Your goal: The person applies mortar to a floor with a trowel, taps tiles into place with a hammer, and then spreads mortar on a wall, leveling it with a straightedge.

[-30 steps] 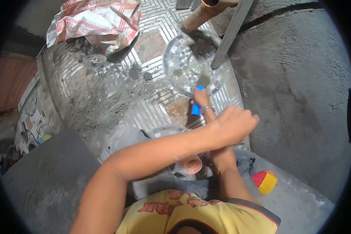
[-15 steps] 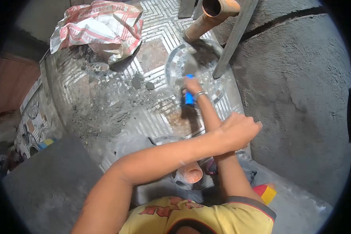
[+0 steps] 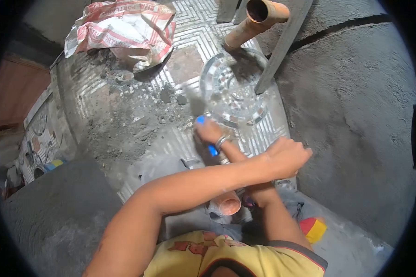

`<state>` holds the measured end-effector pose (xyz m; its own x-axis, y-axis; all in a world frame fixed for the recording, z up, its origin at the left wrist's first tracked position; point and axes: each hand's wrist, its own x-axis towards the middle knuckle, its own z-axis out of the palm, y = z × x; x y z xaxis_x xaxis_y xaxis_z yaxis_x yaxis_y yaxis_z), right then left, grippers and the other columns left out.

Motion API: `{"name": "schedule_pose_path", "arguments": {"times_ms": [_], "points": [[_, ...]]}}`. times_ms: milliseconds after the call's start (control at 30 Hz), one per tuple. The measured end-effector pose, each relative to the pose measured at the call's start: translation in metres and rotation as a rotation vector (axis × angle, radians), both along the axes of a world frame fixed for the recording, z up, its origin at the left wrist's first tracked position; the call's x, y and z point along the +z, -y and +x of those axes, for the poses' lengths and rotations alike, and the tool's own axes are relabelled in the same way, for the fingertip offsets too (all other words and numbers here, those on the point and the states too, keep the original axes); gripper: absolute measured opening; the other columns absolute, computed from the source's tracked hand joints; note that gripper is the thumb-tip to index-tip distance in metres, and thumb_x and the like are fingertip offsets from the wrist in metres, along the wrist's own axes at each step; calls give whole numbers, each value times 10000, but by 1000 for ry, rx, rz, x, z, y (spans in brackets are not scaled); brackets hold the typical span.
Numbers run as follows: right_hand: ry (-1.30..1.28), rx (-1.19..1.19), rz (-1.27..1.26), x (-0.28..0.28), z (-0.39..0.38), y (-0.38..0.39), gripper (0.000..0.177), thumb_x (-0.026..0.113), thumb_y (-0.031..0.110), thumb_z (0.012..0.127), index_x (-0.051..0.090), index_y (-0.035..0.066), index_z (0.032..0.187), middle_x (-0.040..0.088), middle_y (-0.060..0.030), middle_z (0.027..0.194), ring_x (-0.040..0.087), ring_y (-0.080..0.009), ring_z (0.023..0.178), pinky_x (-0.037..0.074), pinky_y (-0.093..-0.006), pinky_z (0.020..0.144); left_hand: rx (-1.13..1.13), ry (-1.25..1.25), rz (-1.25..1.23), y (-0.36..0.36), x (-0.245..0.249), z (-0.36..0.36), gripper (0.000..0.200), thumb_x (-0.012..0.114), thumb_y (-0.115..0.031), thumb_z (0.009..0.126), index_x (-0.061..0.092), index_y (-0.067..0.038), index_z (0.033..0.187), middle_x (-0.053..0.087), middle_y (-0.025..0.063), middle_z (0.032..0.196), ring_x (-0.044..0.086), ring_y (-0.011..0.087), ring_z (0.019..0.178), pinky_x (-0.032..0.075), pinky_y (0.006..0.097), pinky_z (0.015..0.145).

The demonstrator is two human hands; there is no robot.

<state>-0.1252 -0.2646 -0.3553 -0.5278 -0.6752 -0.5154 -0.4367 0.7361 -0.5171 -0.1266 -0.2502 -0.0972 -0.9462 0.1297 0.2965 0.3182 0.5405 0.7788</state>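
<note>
In my right hand (image 3: pixel 210 131) is a trowel with a blue handle (image 3: pixel 213 150). Its thin grey blade (image 3: pixel 196 104) is smeared by motion and points away from me, above the patterned floor. A metal bangle circles that wrist. My left forearm crosses over the right one. Beyond the crossing, my left hand (image 3: pixel 289 158) is closed with its fingers curled, near the grey wall; nothing shows in it, though the palm side is hidden. Grey crumbly mortar (image 3: pixel 120 131) lies scattered on the floor left of the trowel.
A crumpled cement sack (image 3: pixel 125 34) lies at the back left. An orange pipe (image 3: pixel 245 32) and a leaning wooden post (image 3: pixel 282 51) stand at the back. Another orange pipe (image 3: pixel 229 205) is close to my body. The rough plastered wall (image 3: pixel 346 101) bounds the right side.
My right hand has swung left and toward me with the trowel, and the blade now tilts leftward. My left hand has stayed closed in nearly the same place.
</note>
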Motion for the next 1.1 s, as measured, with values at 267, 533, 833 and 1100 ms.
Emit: {"name": "schedule_pose_path", "arguments": {"times_ms": [267, 533, 833, 1100], "points": [[322, -737, -64, 1, -34, -86, 322, 503, 285, 877, 559, -32, 861, 596, -138, 639, 609, -243, 492, 457, -360, 418, 58, 29, -25, 7, 3, 25, 159, 689, -93, 678, 638, -43, 820, 665, 130, 706, 683, 285, 693, 524, 379, 568], [-1, -101, -31, 12, 103, -16, 445, 524, 361, 855, 539, -72, 954, 625, -295, 788, 621, -443, 707, 490, -498, 687, -28, -18, -10, -12, -11, 13, 254, 680, -88, 663, 598, -18, 894, 643, 150, 670, 668, 312, 648, 516, 400, 539], [-84, -518, 48, -50, -8, -42, 434, 524, 403, 873, 577, -28, 852, 619, -183, 615, 632, -341, 544, 511, -450, 686, 21, 47, 0, 1, 4, 19, 165, 656, -73, 695, 641, -26, 853, 663, 157, 726, 677, 309, 703, 525, 384, 567], [309, -561, -103, 41, 24, -39, 318, 545, 378, 865, 572, 62, 849, 595, -98, 644, 588, -192, 484, 463, -375, 492, -94, 40, -104, -25, -18, 19, 137, 638, -67, 704, 643, -33, 836, 654, 143, 676, 673, 303, 659, 522, 391, 556]]}}
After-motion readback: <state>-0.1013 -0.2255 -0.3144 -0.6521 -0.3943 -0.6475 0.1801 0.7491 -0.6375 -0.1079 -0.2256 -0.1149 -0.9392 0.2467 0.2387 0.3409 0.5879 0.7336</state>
